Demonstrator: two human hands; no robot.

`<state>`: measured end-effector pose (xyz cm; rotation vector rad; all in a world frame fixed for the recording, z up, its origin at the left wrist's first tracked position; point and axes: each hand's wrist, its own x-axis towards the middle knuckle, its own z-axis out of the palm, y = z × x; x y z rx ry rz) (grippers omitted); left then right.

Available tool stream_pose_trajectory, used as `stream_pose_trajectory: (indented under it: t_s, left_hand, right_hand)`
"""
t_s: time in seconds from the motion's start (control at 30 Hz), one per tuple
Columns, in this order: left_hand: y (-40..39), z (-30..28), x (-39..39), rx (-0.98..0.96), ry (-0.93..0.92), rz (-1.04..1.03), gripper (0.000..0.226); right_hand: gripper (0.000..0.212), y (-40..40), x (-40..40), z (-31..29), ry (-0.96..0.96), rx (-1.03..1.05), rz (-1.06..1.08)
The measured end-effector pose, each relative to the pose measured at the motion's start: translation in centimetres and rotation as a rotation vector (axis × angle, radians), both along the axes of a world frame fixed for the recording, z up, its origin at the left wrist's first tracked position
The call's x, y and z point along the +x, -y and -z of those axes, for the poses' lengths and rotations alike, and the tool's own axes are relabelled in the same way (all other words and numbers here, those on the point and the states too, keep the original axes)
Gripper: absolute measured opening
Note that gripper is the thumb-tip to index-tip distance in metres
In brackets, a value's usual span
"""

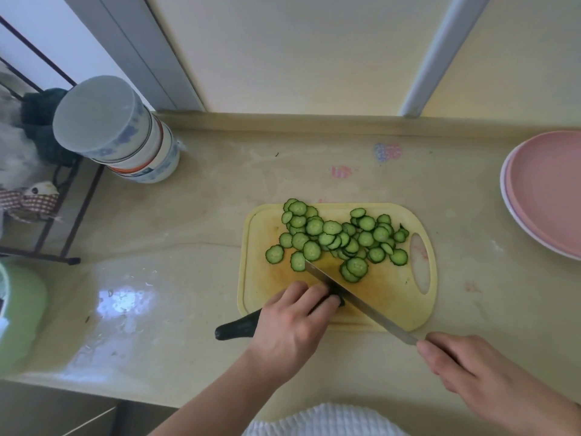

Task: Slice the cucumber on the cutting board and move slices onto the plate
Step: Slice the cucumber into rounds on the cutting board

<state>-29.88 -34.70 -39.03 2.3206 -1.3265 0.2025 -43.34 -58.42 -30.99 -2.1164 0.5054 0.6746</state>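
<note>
At the far left of the counter [195, 221] stands a dark wire rack [53, 215], with a green bowl [19, 316] near the front edge and a stack of upturned bowls [119, 130] toward the back wall. Right of these, the cucumber [239, 327] lies across the front left corner of the yellow board [261, 278], its dark stem end sticking out onto the counter. The left hand [292, 325] covers its middle, fingers [317, 297] curled and pressed together on top of it, holding it down at the cut end. The knife [355, 300] runs diagonally from the pile toward the front right, its blade just beside those fingers at the cucumber's cut face. A heap of slices [336, 240] spreads over the far half of the board, overlapping one another. The right hand [471, 372] grips the knife's handle, fingers wrapped round it and hiding it. At the far right edge sit stacked pink plates [547, 196], well apart from the board and without slices.
</note>
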Motion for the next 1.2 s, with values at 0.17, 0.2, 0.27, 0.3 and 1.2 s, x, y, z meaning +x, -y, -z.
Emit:
stream_pose_trajectory:
  t_s: [0.17,0.2,0.27,0.3,1.2]
  left_hand:
    - [0.2,0.4,-1.0,-0.003,0.052,-0.016,0.024]
    - [0.2,0.6,-1.1,-0.014,0.058,-0.021,0.023]
    - [0.3,0.8,-1.1,-0.041,0.056,-0.032,0.019]
    - [0.2,0.9,-1.1,-0.051,0.055,-0.034,0.018]
    - [0.3,1.0,-0.5,-0.108,0.004,-0.061,0.009]
  right_hand:
    - [0.084,-0.1,-0.4,-1.4,0.015,0.007,0.017]
    - [0.084,-0.2,-0.5,-1.5,0.010,0.009,0.013]
    - [0.085,-0.4,-0.7,-1.6,0.000,-0.015,-0.003]
    - [0.085,-0.5,-0.8,-1.6,-0.004,-0.033,-0.010]
    - [0.070,-1.8,0.0,0.7,0.011,0.008,0.004]
